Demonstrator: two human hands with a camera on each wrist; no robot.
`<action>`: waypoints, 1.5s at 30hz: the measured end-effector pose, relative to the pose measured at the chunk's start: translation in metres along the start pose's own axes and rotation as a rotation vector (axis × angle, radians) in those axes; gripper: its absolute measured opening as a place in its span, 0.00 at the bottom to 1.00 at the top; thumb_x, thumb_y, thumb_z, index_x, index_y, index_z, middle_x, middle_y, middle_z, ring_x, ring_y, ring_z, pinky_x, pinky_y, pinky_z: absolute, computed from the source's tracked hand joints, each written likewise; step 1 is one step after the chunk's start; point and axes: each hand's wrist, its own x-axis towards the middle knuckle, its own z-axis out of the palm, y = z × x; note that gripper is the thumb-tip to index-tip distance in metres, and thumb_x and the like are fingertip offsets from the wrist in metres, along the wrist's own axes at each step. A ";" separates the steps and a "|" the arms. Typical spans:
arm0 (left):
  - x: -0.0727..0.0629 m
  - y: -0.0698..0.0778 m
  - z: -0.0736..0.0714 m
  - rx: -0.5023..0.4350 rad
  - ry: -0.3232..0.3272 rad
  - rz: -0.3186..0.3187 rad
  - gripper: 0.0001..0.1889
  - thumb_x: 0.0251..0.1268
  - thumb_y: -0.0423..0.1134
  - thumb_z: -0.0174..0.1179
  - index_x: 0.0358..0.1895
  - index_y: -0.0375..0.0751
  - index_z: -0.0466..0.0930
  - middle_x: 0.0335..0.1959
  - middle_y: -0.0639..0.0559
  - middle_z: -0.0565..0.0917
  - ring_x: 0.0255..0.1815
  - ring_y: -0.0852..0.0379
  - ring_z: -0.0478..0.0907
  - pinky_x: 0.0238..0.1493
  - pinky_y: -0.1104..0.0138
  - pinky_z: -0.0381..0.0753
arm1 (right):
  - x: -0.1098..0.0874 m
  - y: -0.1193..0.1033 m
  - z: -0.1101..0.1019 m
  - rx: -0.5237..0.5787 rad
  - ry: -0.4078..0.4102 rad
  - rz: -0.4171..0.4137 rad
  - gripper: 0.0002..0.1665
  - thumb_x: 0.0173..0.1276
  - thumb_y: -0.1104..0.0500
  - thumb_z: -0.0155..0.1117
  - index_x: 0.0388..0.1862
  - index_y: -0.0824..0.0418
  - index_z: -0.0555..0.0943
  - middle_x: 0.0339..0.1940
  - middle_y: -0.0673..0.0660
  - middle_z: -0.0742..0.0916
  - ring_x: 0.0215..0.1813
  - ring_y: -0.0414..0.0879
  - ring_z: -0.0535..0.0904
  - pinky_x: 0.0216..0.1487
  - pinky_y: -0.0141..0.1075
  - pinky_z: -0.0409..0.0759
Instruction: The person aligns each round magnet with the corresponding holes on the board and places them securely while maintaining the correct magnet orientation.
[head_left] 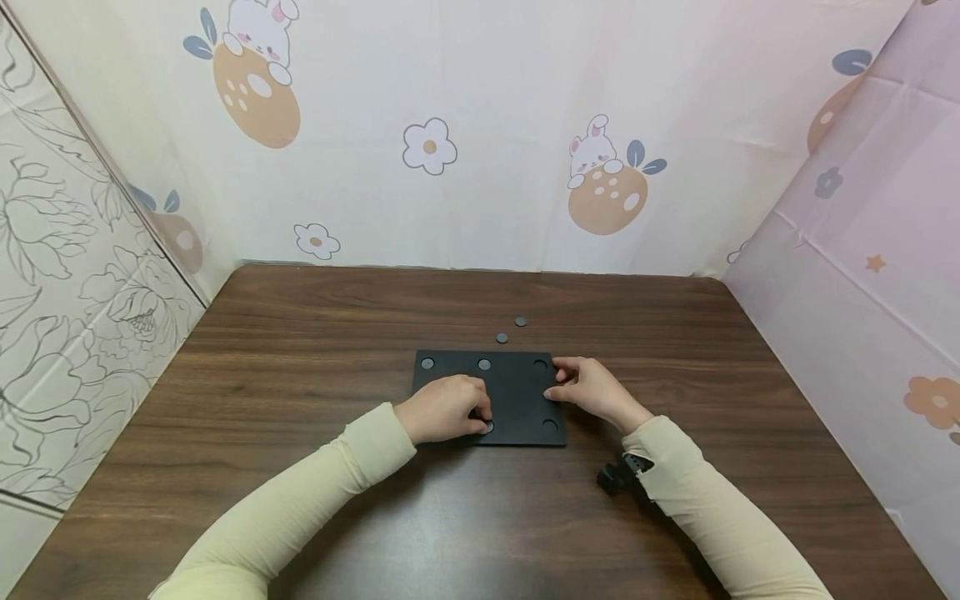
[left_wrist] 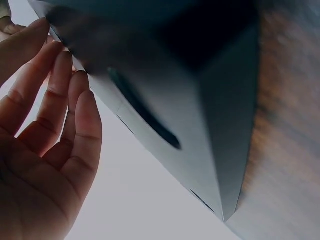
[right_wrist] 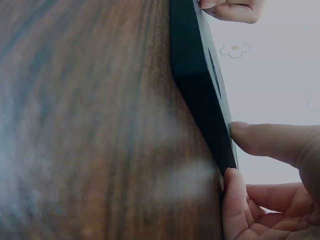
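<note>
A black rectangular board (head_left: 517,398) with round recesses lies on the table. Small grey discs sit in its upper left recess and upper middle recess, such as the middle disc (head_left: 484,365). My left hand (head_left: 447,408) reaches over the board, thumb and fingertips at a grey disc (head_left: 490,427) by the lower middle; whether that disc lies fully in its recess I cannot tell. Part of the board's left side is hidden beneath this hand. My right hand (head_left: 592,390) grips the right edge, thumb (right_wrist: 265,140) on top and fingers (right_wrist: 235,200) along the side.
Two loose grey discs, a nearer one (head_left: 502,338) and a farther one (head_left: 521,322), lie behind the board. A black wrist device (head_left: 618,475) hangs by the right sleeve. Printed curtains (head_left: 510,200) stand behind the brown wooden table (head_left: 315,333).
</note>
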 end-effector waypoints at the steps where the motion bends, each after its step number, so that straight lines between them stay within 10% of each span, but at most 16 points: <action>1: 0.000 0.000 0.000 0.000 0.000 0.000 0.03 0.61 0.42 0.69 0.33 0.50 0.88 0.35 0.59 0.82 0.37 0.63 0.79 0.44 0.69 0.80 | 0.000 0.000 0.000 0.001 0.000 0.002 0.42 0.64 0.57 0.70 0.71 0.71 0.65 0.42 0.58 0.78 0.32 0.45 0.70 0.30 0.35 0.68; 18: -0.009 -0.007 -0.003 -0.045 0.004 -0.024 0.10 0.62 0.44 0.68 0.44 0.48 0.87 0.41 0.57 0.83 0.43 0.60 0.80 0.48 0.68 0.79 | 0.000 0.000 0.000 0.007 -0.004 0.009 0.42 0.63 0.57 0.70 0.72 0.71 0.65 0.43 0.59 0.78 0.33 0.45 0.70 0.31 0.35 0.69; 31: -0.030 -0.025 -0.016 -0.222 0.225 -0.357 0.19 0.66 0.46 0.64 0.57 0.42 0.81 0.52 0.50 0.82 0.50 0.51 0.81 0.49 0.57 0.80 | 0.001 0.000 0.001 0.000 -0.003 -0.003 0.41 0.63 0.57 0.70 0.71 0.71 0.66 0.42 0.59 0.78 0.33 0.45 0.71 0.32 0.35 0.69; 45: -0.046 -0.057 -0.021 -0.426 0.420 -0.553 0.28 0.68 0.47 0.62 0.67 0.38 0.71 0.60 0.40 0.76 0.55 0.44 0.79 0.53 0.51 0.80 | 0.001 0.000 0.001 0.001 -0.001 0.001 0.42 0.63 0.57 0.70 0.71 0.71 0.65 0.43 0.59 0.78 0.34 0.46 0.71 0.34 0.36 0.70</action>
